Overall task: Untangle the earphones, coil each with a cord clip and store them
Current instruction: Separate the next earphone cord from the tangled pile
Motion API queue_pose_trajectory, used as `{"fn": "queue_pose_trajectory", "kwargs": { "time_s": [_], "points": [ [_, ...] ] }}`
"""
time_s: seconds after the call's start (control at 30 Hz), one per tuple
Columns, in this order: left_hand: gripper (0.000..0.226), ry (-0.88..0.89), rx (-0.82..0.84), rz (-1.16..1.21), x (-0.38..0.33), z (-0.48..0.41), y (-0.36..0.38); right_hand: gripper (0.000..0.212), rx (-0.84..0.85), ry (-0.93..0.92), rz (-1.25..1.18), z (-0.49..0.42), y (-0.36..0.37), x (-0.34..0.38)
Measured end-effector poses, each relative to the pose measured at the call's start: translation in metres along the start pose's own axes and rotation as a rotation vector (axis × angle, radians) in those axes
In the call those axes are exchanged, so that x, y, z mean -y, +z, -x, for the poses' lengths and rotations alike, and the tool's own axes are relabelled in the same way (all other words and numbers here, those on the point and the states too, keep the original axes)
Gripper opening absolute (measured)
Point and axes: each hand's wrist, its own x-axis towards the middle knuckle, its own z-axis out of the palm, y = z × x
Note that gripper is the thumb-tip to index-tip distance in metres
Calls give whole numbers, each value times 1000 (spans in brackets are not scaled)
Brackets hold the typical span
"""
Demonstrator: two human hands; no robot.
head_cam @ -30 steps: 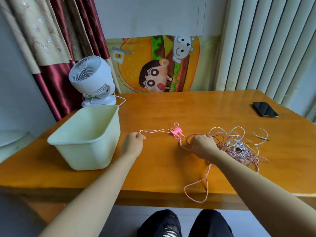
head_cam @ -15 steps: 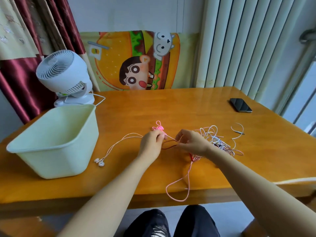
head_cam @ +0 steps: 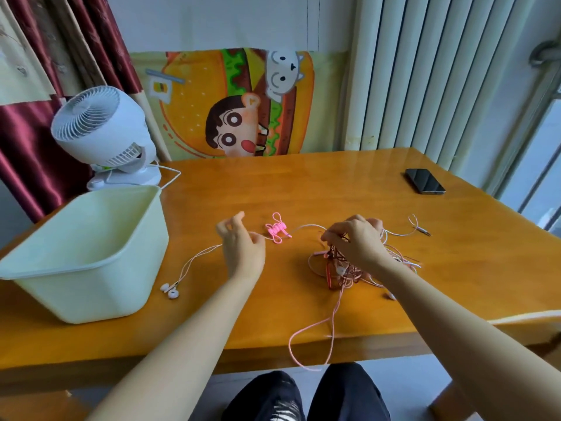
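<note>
We see the right hand (head_cam: 355,241) pinching into the earphone tangle (head_cam: 340,268) mid-desk (head_cam: 334,183). The left hand (head_cam: 243,247) is half-open over the white cord (head_cam: 194,259); we cannot tell its grip. A hard pull could tighten knots, drag the pink cord clip (head_cam: 277,230), or snag the loop hanging off the edge. Tub (head_cam: 91,287), fan (head_cam: 103,129) and phone (head_cam: 425,181) stand well aside, not in our way.

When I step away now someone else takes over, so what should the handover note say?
Left hand: over the white earphone cord, grip unclear.
Right hand: pinching into the tangle.
Pink cord clip lies between the hands; earbuds lie beside the bin.
Done: one white pair partly drawn out.
To do: finish untangling, coil, clip, store all.
</note>
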Motion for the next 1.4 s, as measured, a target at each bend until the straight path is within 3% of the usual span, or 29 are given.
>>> {"fn": "queue_pose_trajectory", "kwargs": {
  "time_s": [0.07, 0.13, 0.2, 0.27, 0.37, 0.5, 0.57, 0.63, 0.73, 0.8, 0.83, 0.93, 1.0, 1.07, 1.17, 1.23, 1.27, 1.33, 1.4],
  "points": [
    [34, 231, -77, 59, -8, 8, -1, 18, -8, -15, 0, -1, 1, 6],
    [5, 325, 18, 62, -17, 12, -1, 18, -35, -55, -28, -2, 2, 11],
    [38, 268, 260, -3, -27, 16, 5, 21, -39, -113, -63, 0, 3, 17],
    [48, 204, 379, 14, -34, 20, 13, 29, -8, -190, -114, 3, 5, 23],
    [51, 169, 363, 171, -31, 21, 28, 27, 130, -274, -66, 9, 8, 25],
    [51, -46, 202, 462, -37, 12, 25, 14, 256, -87, 159, 5, 4, 10],
    [48, -172, 67, 609, -45, 4, 16, 14, 121, -57, 178, -3, -5, 0],
    [45, -275, -47, 761, -54, -4, 4, 10, -195, -97, 51, -15, -20, -5],
    [41, -274, -89, 897, -65, -6, -6, 7, -610, -148, -94, -28, -41, 3],
    [41, -268, -69, 927, -68, -6, -6, 9, -683, -157, -100, -33, -46, 8],
    [41, -296, -58, 942, -67, -6, -5, 9, -602, -136, -67, -34, -43, 5],
    [41, -387, -37, 945, -57, -4, -4, 17, -7, -7, 71, -32, -28, -11],
    [41, -425, -15, 918, -49, -3, -3, 22, 193, 34, 39, -24, -23, -16],
    [40, -453, 5, 909, -45, -1, -2, 25, 119, 28, 40, -19, -23, -12],
    [40, -483, 30, 897, -43, 1, -1, 20, -166, -15, 118, -16, -29, -1],
    [39, -496, 55, 894, -43, 1, 0, 21, -271, -80, 98, -16, -30, 7],
    [37, -505, 72, 900, -44, 1, -1, 25, -226, -109, 36, -17, -30, 11],
    [36, -516, 111, 932, -45, 2, -3, 35, 59, -115, -89, -18, -24, 17],
    [37, -503, 127, 961, -45, 3, -6, 31, 293, -93, 0, -15, -12, 16]
  ]
}}
